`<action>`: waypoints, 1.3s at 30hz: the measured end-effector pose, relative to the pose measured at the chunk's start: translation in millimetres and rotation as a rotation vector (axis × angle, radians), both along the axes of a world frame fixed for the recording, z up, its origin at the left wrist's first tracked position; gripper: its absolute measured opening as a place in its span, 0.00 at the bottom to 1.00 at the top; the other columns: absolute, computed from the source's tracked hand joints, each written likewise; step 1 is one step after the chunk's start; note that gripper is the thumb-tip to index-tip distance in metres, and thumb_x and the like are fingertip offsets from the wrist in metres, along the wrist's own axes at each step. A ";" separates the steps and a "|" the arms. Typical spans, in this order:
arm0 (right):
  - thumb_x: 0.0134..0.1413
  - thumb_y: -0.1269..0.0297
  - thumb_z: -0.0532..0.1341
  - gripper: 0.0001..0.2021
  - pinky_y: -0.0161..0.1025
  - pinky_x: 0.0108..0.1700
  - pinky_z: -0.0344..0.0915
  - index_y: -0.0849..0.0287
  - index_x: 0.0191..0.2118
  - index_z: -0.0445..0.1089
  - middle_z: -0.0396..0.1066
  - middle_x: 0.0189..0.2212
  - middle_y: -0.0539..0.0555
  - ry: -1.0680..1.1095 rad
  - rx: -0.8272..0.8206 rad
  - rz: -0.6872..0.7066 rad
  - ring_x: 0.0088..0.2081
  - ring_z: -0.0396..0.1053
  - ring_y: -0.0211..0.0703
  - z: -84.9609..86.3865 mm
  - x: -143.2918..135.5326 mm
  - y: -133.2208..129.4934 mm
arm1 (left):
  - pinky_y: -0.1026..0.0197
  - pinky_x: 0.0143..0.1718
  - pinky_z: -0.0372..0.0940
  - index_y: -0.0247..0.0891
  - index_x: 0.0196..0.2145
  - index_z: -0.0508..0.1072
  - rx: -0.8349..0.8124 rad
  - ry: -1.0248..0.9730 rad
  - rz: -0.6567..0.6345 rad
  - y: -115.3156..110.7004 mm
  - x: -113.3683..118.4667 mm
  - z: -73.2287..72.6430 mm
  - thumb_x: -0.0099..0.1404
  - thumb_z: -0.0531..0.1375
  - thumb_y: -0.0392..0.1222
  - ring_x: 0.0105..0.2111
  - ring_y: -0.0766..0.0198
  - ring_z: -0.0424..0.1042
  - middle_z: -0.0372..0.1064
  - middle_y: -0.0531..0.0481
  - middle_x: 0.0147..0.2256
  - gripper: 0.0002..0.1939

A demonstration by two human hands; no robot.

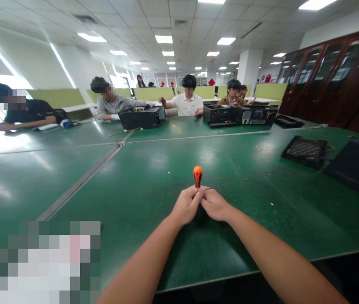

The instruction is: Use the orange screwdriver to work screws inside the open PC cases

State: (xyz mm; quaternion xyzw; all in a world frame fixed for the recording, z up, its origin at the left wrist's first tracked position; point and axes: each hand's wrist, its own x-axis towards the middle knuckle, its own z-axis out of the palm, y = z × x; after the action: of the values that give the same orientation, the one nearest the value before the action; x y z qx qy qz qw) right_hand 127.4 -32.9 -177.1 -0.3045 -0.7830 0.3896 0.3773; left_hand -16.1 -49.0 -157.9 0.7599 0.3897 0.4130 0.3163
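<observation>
An orange and black screwdriver handle [197, 176] stands upright above my two hands, near the middle of the head view. My left hand [187, 205] is closed, its fingers pressed round the lower part of the screwdriver. From the right, my right hand [214, 204] meets it, also closed at the same spot, and the two hands touch. The screwdriver's lower end is hidden behind the fingers. Beneath both hands lies the green tabletop [154, 190].
Open black computer cases [143, 118] stand at the table's far side, near several seated people. A black grille panel [306, 151] and a dark case [358, 166] lie at the right. A grey seam [81, 183] crosses the left. The lower left corner is pixelated.
</observation>
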 end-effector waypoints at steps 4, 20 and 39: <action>0.68 0.59 0.49 0.23 0.38 0.33 0.68 0.61 0.26 0.72 0.72 0.22 0.52 0.000 -0.006 0.028 0.26 0.70 0.41 -0.1 -0.5 -0.5 | 0.56 0.34 0.72 0.35 0.49 0.76 -0.066 -0.015 0.059 -2.3 1.2 1.4 0.73 0.47 0.53 0.26 0.60 0.75 0.77 0.45 0.32 0.25; 0.68 0.58 0.50 0.23 0.35 0.28 0.60 0.60 0.25 0.72 0.71 0.21 0.51 -0.038 0.106 -0.061 0.24 0.67 0.39 1.1 1.8 -0.1 | 0.52 0.49 0.67 0.36 0.49 0.77 0.115 0.021 0.056 0.2 -7.0 -0.6 0.74 0.48 0.49 0.44 0.56 0.75 0.77 0.41 0.44 0.21; 0.44 0.53 0.73 0.23 0.40 0.41 0.67 0.59 0.45 0.74 0.77 0.38 0.56 0.075 -0.049 -0.142 0.40 0.74 0.46 35.0 42.7 10.9 | 0.51 0.55 0.65 0.39 0.45 0.77 0.203 0.213 0.110 10.0 -15.4 3.9 0.75 0.46 0.46 0.48 0.57 0.72 0.75 0.45 0.44 0.21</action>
State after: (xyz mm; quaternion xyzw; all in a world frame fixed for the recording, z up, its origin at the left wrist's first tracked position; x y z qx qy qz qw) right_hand 170.2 -21.9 -142.1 -0.3538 -0.7349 0.3920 0.4255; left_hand -31.5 -39.0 -154.0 0.8050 0.4181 0.3842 0.1717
